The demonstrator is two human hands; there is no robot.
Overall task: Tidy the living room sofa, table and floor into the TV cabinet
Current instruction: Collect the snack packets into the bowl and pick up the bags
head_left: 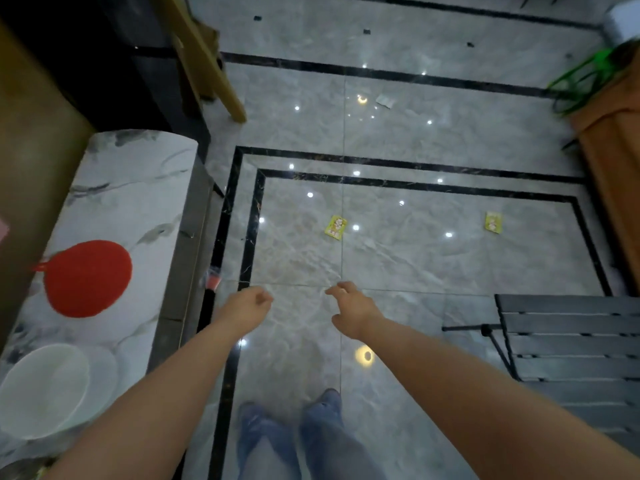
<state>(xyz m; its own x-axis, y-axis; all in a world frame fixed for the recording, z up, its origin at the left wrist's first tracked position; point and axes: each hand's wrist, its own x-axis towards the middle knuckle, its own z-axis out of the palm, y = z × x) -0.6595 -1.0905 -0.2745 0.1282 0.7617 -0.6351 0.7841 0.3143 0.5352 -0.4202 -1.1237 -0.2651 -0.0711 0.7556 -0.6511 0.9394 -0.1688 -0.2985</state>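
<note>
Glossy grey marble-tile floor (398, 258) w/ black inlay bands fills frame. Head view: left hand (247, 306) and right hand (349, 311) held out at lower centre, fingers loosely curled, holding nothing. Two small yellow printed packets on floor: one at centre (335, 227), other centre-right (493, 222), well apart. White marble-pattern cabinet top (131, 202) at left carries round red mat (88, 278) and white round plate (45, 389).

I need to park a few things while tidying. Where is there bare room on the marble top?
On the marble top, the far stretch beyond the red mat is bare, up to its rounded end. Between mat and white bowl only a narrow strip shows. The near end is crowded by the bowl. Both hands hold nothing.
</note>
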